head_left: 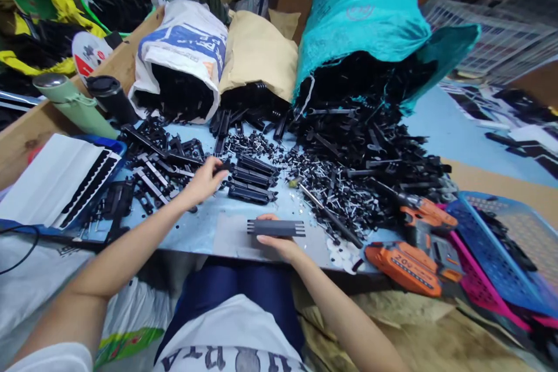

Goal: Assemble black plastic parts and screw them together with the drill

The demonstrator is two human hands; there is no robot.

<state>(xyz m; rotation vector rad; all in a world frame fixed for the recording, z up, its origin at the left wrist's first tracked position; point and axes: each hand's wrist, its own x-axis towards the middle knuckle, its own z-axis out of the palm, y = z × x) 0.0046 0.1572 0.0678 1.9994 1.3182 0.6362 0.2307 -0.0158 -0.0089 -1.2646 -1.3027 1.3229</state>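
My right hand holds a flat black plastic bar with toothed ends, level over the near edge of the light blue table. My left hand reaches forward to a row of stacked black bars in the middle of the table, its fingers pinched on a small black piece at the stack's left end. Loose black plastic parts lie just left of that hand.
A large heap of black parts and screws spills from a teal sack. White and tan sacks stand behind. An orange drill lies right, by blue and pink baskets. Green bottle and black cup at left.
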